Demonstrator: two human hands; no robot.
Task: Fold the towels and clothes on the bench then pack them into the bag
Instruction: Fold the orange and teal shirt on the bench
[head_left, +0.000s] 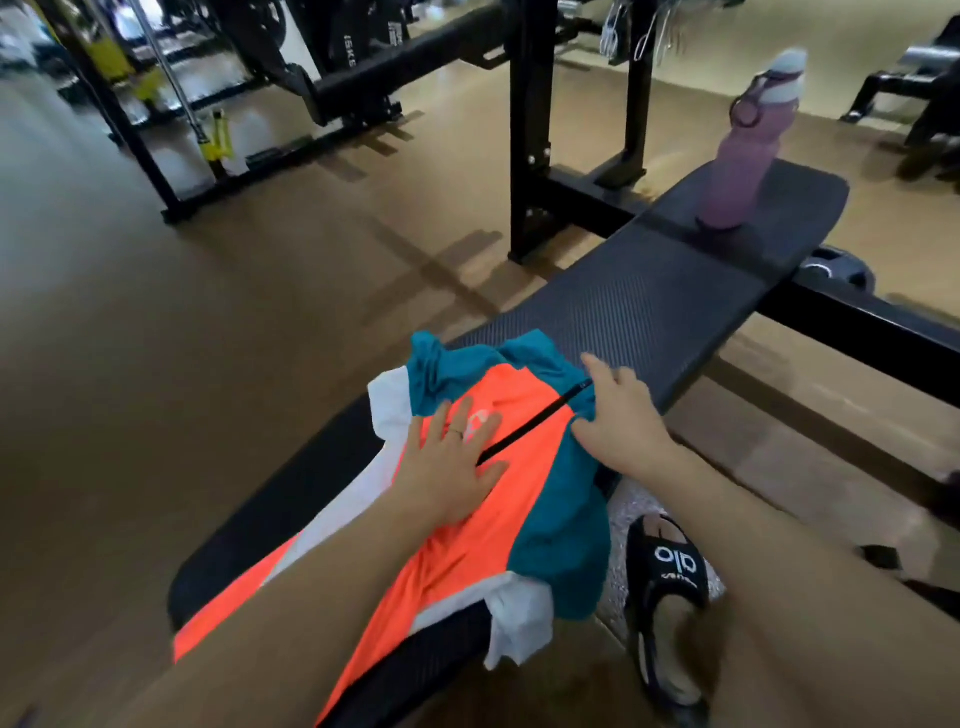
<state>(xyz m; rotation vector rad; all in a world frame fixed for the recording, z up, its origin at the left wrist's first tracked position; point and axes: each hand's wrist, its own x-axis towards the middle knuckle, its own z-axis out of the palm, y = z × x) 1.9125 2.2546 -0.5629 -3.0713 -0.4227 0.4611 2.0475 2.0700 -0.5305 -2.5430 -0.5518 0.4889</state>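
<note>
bare bench (649, 301) surface mid-frame between jersey (498, 467) and purple bottle (748, 150) at upper right, black rack uprights (530, 130) beyond, sandalled foot (670, 597) on floor lower right

Person, head view, catalogue of visible body and wear:

- Left hand (451, 470): bare, no glove. One thin ring (455, 432) of pale metal on a middle finger, a small raised setting on top.
- Left forearm (291, 613): bare to the frame edge, no sleeve, no watch or band.
- Right hand (621, 421): bare, no rings visible, nails short and unpainted as far as can be told.
- Right forearm (779, 561): bare, no sleeve or wrist wear.
- Foot, lower right: black slide sandal (670, 597) with a wide strap bearing white letters "alo", a smaller white line of print beneath, too small to read; pale insole.
</note>
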